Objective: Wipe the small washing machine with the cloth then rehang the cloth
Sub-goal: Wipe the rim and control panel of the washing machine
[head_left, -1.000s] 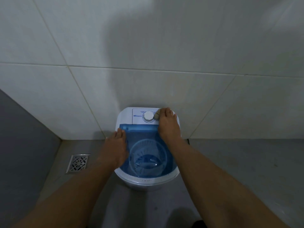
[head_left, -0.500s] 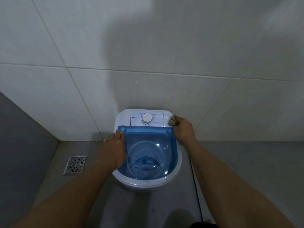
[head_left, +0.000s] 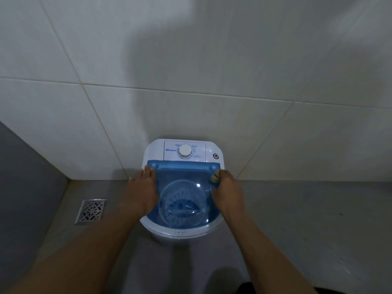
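— While your right hand (head_left: 228, 190) is closed around that small bunched cloth (head_left: 215, 176), pressing it on the right edge of the blue lid (head_left: 184, 187), what worries you?

— The lid itself. It looks like thin see-through plastic over the tub; lean hard on one side and I'd guess it could flex or pop at the back edge.

— And the washing machine (head_left: 182, 187)?

— It's small and light-looking, standing on the grey floor (head_left: 297, 219) against the tiled wall (head_left: 191, 92). Your left hand (head_left: 144, 192) lies flat and open on the lid's left edge, gripping nothing. Ease that off and a firm wipe could make the machine skid or rock.

— Anything near the cloth?

— The white dial (head_left: 185, 151) and the little round port (head_left: 216, 156) sit just behind it. Drag the cloth across carelessly and you might turn the dial.

— Further out?

— The floor drain (head_left: 91, 211) is well to the left; a dropped cloth would land on the bare floor and pick up dirt. No hanger is in view.
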Demonstrator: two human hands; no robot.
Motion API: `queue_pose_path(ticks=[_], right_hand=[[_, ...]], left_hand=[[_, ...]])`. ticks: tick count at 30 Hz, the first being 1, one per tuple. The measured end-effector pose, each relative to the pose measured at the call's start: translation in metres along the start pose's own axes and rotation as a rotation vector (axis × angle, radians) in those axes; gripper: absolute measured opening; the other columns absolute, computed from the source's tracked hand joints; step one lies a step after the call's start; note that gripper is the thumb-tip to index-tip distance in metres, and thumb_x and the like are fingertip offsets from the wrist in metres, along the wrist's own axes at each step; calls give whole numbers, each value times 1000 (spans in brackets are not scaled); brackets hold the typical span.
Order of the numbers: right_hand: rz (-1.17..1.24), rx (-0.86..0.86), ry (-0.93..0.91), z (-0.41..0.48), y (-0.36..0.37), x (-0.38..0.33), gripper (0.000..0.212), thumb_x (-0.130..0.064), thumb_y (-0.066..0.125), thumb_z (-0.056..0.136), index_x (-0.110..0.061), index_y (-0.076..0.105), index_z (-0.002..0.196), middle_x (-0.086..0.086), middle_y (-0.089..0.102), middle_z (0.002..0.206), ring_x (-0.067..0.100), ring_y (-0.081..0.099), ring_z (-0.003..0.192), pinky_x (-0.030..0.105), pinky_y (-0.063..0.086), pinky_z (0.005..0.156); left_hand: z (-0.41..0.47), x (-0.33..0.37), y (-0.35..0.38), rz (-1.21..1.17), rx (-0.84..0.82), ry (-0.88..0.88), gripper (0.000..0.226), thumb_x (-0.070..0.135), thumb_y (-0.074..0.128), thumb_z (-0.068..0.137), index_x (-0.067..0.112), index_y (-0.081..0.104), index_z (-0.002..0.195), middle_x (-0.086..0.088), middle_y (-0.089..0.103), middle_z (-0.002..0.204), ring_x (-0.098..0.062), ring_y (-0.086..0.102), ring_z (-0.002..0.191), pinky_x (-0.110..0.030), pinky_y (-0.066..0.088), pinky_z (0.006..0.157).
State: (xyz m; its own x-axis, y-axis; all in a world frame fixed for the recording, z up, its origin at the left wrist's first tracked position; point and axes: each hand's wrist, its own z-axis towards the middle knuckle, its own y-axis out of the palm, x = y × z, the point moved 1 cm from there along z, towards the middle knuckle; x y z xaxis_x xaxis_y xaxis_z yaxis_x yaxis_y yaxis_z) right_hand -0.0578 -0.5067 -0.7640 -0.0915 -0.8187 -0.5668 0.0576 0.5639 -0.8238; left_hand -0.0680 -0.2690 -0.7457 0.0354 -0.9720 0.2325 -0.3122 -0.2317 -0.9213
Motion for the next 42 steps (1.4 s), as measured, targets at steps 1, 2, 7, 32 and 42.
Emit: queue_pose_path(ticks=[1,2,7,32,42], right_hand=[[-22,1,-3,-7,2,0,35,7,55,75,-11,59,104,1,59,114,22,60,100,25,42,76],[-48,7,-19,-13,5,1,38,7,55,75,-11,58,107,1,57,117,23,58,102,27,46,80],[49,41,-108,-32,6,2,33,0,42,77,-19,55,100,0,59,107,20,54,98,39,51,81],[338,123,188,31,-1,-4,32,-1,39,93,-10,50,122,8,63,104,26,60,92,29,40,72],[52,-80,-108,97,-7,-22,29,5,47,81,-7,49,107,13,64,99,35,62,91,32,40,67]], left_hand=[[0,-1,0,1,-7,0,72,24,48,95,6,8,152,-15,17,159,-30,32,139,-46,34,111],[0,-1,1,7,-11,5,73,24,48,95,5,7,153,-15,15,160,-30,29,141,-47,33,112],[-1,-2,4,-3,-2,21,73,25,48,95,5,7,153,-15,16,159,-28,30,140,-46,34,112],[5,-5,6,-4,-5,38,75,25,50,94,6,8,153,-15,16,160,-29,29,140,-47,33,112],[7,-6,8,45,-22,12,75,27,45,96,6,1,153,-14,4,162,-29,14,148,-50,23,116]])
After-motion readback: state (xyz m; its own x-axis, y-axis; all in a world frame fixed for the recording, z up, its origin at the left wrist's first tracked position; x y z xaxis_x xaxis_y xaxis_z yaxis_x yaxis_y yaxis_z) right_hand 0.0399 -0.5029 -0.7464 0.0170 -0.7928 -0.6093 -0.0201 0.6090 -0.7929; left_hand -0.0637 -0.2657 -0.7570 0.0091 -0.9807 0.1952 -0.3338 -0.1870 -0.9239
